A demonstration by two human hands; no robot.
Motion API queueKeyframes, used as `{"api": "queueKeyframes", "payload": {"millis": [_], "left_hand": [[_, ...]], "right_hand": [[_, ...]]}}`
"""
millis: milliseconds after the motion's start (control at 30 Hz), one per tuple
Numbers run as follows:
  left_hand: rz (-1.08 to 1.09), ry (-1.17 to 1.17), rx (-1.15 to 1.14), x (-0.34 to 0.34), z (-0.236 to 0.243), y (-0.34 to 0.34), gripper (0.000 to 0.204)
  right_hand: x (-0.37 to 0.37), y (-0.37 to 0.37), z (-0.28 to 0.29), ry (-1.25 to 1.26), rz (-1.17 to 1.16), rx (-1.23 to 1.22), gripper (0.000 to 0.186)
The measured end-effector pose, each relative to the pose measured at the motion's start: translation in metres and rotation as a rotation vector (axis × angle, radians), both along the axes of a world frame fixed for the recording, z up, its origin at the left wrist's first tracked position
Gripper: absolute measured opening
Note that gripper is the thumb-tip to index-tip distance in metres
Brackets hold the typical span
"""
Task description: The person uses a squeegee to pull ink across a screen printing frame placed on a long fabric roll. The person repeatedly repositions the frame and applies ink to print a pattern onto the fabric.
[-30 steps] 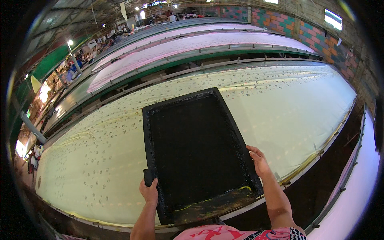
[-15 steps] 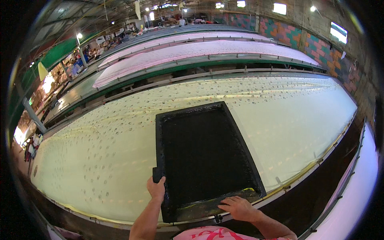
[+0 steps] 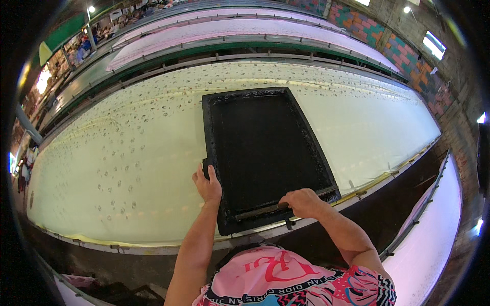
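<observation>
Beside open yellow fabric (image 3: 163, 204), left hand (image 3: 208, 186) clasps black frame's edge (image 3: 208, 127), right hand (image 3: 302, 203) curls closed on bar (image 3: 260, 210).

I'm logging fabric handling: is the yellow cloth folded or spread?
Spread: the yellow cloth extends broadly on both sides of the black frame, wrinkled farther back.

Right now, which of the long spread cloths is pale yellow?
The yellow cloth beneath the black frame; the far cloths and the right-hand cloth look pinkish to lilac-white instead.
</observation>
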State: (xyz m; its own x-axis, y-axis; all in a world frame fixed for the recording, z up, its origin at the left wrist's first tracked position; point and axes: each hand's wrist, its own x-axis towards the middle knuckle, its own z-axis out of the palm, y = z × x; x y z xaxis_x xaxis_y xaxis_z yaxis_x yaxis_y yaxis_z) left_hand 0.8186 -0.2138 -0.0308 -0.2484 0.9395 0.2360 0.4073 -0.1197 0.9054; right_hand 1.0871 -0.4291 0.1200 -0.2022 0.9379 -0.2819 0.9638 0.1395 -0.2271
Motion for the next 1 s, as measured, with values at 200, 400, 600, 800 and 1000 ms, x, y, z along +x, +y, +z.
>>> {"api": "queueKeyframes", "payload": {"millis": [200, 400, 600, 800, 1000], "left_hand": [[-0.090, -0.061, 0.092, -0.003, -0.015, 0.006, 0.067], [-0.103, -0.077, 0.089, -0.003, -0.013, 0.004, 0.066], [-0.130, -0.029, 0.072, -0.005, -0.009, -0.001, 0.066], [-0.114, -0.072, 0.050, -0.002, 0.004, -0.009, 0.064], [-0.065, 0.106, 0.077, -0.004, 0.009, -0.011, 0.069]], "right_hand": [[-0.017, -0.032, -0.041, 0.061, -0.018, 0.251, 0.044], [-0.011, 0.012, -0.064, -0.022, 0.101, 0.524, 0.044], [0.020, 0.133, -0.079, -0.047, 0.035, 0.491, 0.043], [0.056, 0.279, -0.071, -0.085, -0.061, 0.369, 0.043], [0.094, 0.414, -0.070, -0.136, -0.082, 0.354, 0.040]]}}
